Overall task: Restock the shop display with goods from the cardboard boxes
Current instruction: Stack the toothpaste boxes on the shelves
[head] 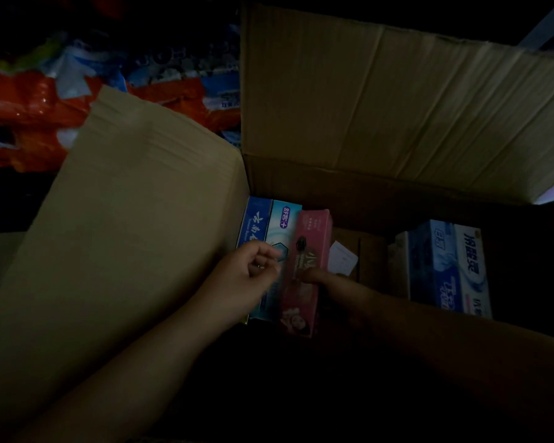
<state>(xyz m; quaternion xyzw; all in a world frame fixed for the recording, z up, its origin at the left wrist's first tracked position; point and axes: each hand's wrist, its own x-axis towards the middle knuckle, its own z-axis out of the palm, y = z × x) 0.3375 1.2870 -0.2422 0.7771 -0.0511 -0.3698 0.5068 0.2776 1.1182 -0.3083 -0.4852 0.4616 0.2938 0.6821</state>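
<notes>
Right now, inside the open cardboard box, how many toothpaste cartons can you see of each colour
Dark blue carton: 1
Light blue carton: 1
Pink carton: 1
Blue-and-white cartons at the right: at least 2; the stack is too dim to count exactly
Total: at least 5 cartons visible in the cardboard box

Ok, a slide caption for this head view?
Both hands reach into an open cardboard box: left hand over light-blue carton, right hand at pink carton.
</notes>
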